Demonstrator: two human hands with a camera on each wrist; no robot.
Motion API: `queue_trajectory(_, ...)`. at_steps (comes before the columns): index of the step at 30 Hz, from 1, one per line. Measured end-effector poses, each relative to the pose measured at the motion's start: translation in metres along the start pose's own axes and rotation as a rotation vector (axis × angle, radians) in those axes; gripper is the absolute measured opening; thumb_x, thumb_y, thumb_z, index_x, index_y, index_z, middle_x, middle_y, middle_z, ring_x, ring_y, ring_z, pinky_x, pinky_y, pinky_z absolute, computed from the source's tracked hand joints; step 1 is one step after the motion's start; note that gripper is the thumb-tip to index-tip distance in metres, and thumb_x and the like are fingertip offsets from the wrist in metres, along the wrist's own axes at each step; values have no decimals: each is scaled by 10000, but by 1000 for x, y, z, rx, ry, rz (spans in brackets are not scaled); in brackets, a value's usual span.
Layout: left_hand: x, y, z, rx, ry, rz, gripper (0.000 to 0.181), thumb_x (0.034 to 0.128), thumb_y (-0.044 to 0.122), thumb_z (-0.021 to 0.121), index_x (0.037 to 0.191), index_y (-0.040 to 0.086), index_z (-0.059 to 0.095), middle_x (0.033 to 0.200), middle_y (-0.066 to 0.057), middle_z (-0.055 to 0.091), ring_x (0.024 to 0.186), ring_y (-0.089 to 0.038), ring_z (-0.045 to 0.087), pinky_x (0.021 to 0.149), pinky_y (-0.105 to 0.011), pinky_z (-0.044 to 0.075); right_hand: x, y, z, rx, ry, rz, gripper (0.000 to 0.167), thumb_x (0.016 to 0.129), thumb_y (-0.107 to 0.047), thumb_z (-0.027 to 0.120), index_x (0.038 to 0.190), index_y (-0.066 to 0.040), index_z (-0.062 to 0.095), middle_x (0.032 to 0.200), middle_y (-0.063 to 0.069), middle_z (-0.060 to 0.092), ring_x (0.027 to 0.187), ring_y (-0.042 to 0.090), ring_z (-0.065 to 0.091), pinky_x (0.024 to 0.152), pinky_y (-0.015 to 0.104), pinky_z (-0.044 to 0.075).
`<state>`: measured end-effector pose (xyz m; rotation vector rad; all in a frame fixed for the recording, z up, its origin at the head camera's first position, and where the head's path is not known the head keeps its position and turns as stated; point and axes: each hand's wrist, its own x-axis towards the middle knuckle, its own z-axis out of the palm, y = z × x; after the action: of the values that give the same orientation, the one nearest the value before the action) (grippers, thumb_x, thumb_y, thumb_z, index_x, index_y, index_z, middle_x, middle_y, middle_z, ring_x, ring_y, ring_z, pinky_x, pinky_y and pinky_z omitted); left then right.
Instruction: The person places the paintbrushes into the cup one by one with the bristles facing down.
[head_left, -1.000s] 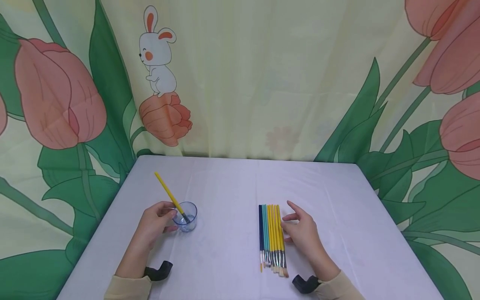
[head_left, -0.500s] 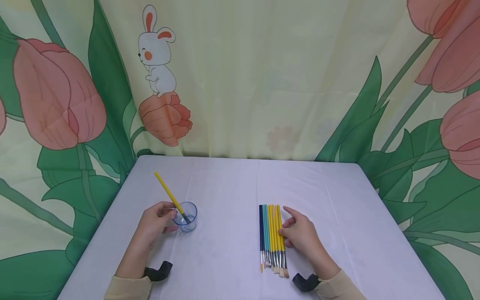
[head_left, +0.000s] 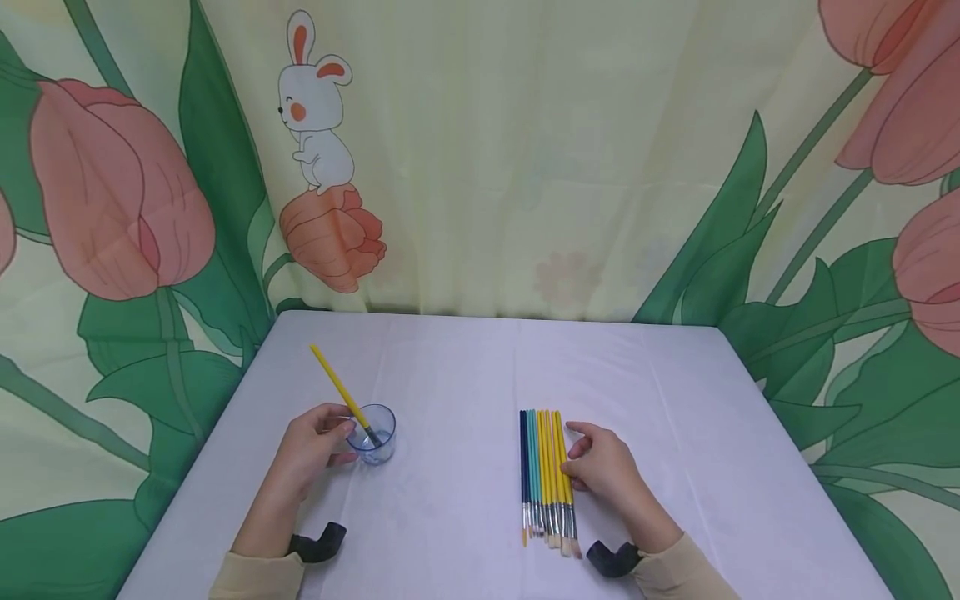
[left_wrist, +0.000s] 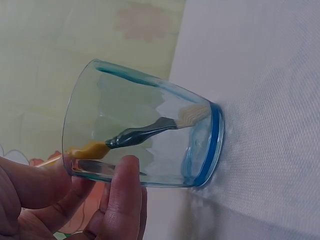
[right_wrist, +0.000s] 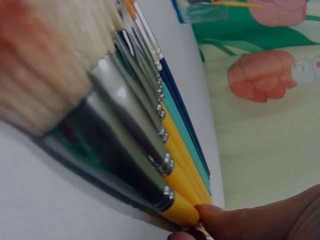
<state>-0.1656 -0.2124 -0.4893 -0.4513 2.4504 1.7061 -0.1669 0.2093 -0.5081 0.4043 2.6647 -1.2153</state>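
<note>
On the left, my left hand (head_left: 307, 450) grips a clear bluish cup (head_left: 382, 448) by its side, thumb near the rim. A yellow-handled paintbrush (head_left: 335, 381) leans in that cup; the left wrist view shows its pale bristles (left_wrist: 194, 115) down by the base. To the right, several paintbrushes (head_left: 546, 458) lie side by side, with dark blue, teal and yellow handles and their bristles towards me. My right hand (head_left: 609, 467) pinches the rightmost yellow paintbrush (right_wrist: 181, 210) by its handle, between thumb and finger. The fingertips under the handle are partly hidden.
A white cloth covers the table (head_left: 457, 517). Behind it hangs a curtain (head_left: 487, 167) printed with tulips and a rabbit. A black wrist mount (head_left: 318, 543) sits at the left wrist, and another black mount (head_left: 611, 560) at the right.
My right hand has closed in on the rightmost brush, its index finger drawing down and inward. That brush's bristle end has shifted slightly right. The left hand and cup stay put.
</note>
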Motion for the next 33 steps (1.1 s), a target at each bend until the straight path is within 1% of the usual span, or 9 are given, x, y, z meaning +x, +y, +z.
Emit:
queue_trajectory(8,-1,-1,1,0,3,-8,365,1087,164,653,1431,47,617,1360,-261,619,1121,-305,729,782,-288,690,1,-2,0,-82,-25,-10,693,819,-1,821,1477,-53,614,865,70,601,644,191,588,532,222,566)
queue_trajectory(16,-1,0,1,-1,1,-4,355,1087,148,647,1426,43,620,1347,-258,623,1128,-317,723,779,-286,690,2,-9,2,-109,-29,-5,671,810,18,791,1453,-31,605,877,97,576,633,203,602,508,216,559)
queue_trajectory(18,-2,0,0,1,1,-6,355,1088,147,646,1426,41,620,1342,-258,623,1124,-312,722,779,-285,690,3,-9,2,-102,-39,-2,674,807,30,781,1454,-33,601,878,100,576,634,205,601,507,215,553)
queue_trajectory(24,-2,0,0,-1,2,-2,356,1086,141,646,1424,34,618,1337,-261,627,1129,-316,718,776,-286,690,5,-9,0,-31,-83,8,686,815,68,746,1472,-38,582,894,114,577,651,222,589,516,225,546)
queue_trajectory(33,-2,1,0,-12,-2,10,362,1087,133,641,1428,17,610,1321,-262,619,1176,-364,700,778,-290,692,3,-13,2,-96,-46,24,682,809,38,760,1464,-44,588,897,111,581,641,214,602,508,212,544)
